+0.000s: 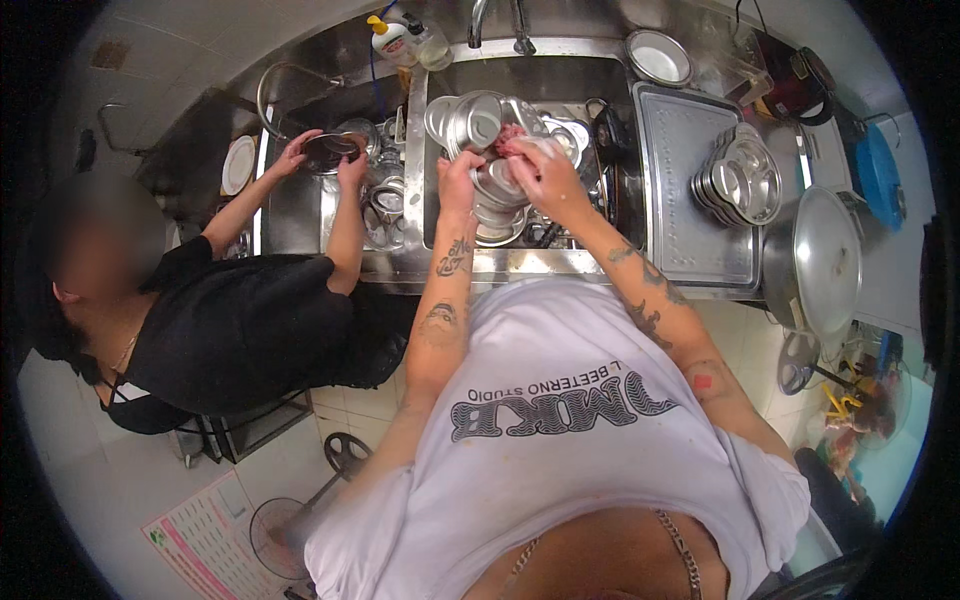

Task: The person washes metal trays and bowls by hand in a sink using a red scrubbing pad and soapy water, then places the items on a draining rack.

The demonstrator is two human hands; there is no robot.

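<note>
My left hand (459, 174) grips the near edge of a shiny metal compartment tray (496, 177) over the right sink basin. In my right hand (546, 171) is a reddish scrubbing pad (510, 140), pressed on the tray's upper right part, with white suds on the fingers. Behind and under this tray lie several more metal dishes, among them a round metal dish (478, 122). Dark-handled cookware (609, 136) stands along the basin's right side. What lies at the basin's bottom is mostly hidden by the dishes.
A co-worker in black holds a round dish (330, 154) over the left basin (300, 217). Stacked compartment trays (739, 180) sit on a large metal tray (697, 255) at right, beside a big pot lid (827, 259). Faucet (523, 41), soap bottle (391, 41) and metal bowl (658, 58) are at the back.
</note>
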